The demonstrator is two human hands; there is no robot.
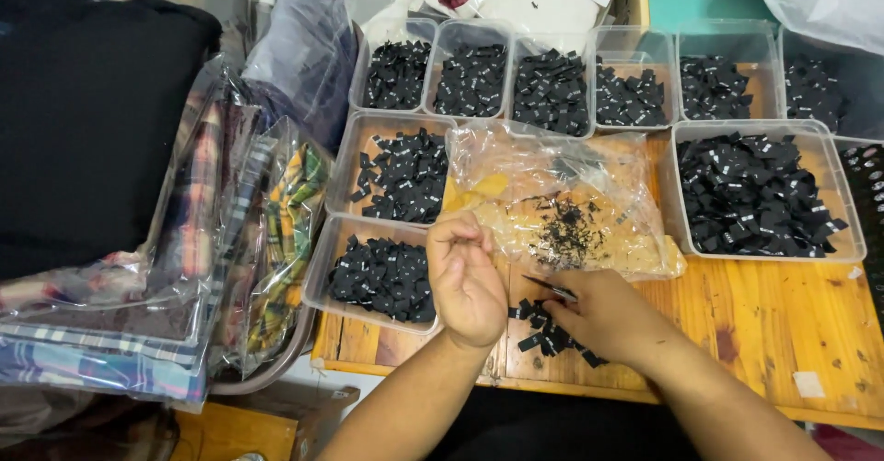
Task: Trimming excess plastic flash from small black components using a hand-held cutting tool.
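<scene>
Hands — left [467, 281] pinching nothing visible, right [603, 314] gripping scissors [550, 288], nine label trays [354, 231].

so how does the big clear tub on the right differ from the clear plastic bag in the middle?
The big clear tub is rigid, with upright walls; the clear plastic bag is soft, crumpled and lies flat on the wooden table. The tub is piled with whole black labels; the bag holds only a thin scatter of small dark scraps. Both are see-through.
</scene>
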